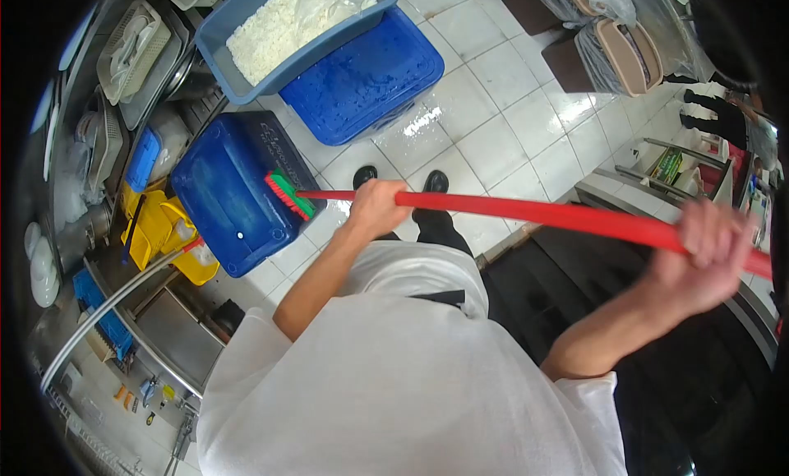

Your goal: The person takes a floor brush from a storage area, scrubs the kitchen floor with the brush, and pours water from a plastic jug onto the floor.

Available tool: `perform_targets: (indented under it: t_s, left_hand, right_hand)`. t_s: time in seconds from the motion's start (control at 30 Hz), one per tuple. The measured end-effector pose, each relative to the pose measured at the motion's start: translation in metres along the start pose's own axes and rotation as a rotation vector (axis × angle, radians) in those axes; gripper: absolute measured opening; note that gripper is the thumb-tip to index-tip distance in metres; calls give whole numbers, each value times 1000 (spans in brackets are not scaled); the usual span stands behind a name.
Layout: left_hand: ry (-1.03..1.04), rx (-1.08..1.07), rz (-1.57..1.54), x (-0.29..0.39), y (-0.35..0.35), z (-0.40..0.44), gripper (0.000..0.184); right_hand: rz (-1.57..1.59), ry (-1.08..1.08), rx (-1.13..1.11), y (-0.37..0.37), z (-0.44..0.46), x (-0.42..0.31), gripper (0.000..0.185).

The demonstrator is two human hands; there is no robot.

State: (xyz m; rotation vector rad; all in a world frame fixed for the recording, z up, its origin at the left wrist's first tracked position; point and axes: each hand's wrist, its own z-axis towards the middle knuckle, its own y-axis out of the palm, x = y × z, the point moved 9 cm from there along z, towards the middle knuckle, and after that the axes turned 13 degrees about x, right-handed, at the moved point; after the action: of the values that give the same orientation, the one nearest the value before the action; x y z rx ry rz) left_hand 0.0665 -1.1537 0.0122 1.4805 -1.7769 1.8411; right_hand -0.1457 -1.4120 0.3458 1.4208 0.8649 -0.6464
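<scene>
A long-handled brush (468, 203) with a red pole runs across the view in front of my body. My left hand (380, 207) is wrapped round the pole, near its head. Farther up the pole, at the right, my right hand (708, 244) grips it too and is blurred by motion. At the far end, the green brush head (289, 195) with red bristles lies against a dark blue plastic bin (226, 192), which looks wet. Whether the bristles press on the bin I cannot tell.
Ahead stand a wet blue lidded tub (366, 77) and a grey-blue tub (215, 44) of white crumbly stuff. A yellow mop bucket (160, 229) and loaded racks line the left. Brown bins (629, 57) are at the far right; another person's dark-clothed legs (723, 118) show beyond. The floor tiles (493, 122) are wet.
</scene>
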Motion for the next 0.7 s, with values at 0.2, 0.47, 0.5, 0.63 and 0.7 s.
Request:
perform_targets:
  t_s: [0.2,0.47,0.5,0.63,0.7]
  left_hand:
    - [29,-66,1,-58,51,13,18]
    - [6,-52,-35,-70,65,2,21]
    - [-11,-52,-43,-71,64,-8,20]
    - [161,119,-142,28,-1,-22,14]
    - [198,145,-107,21,-29,-4,12]
  right_hand:
    - [-132,-6,161,-35,-18,70,32]
    - [-73,18,61,-22,-37,99,24]
    - [-55,39,102,-24,-39,82,24]
    - [57,-36,-185,-3,-30,-13,33]
    - [95,-48,-186,4,-33,-20,35]
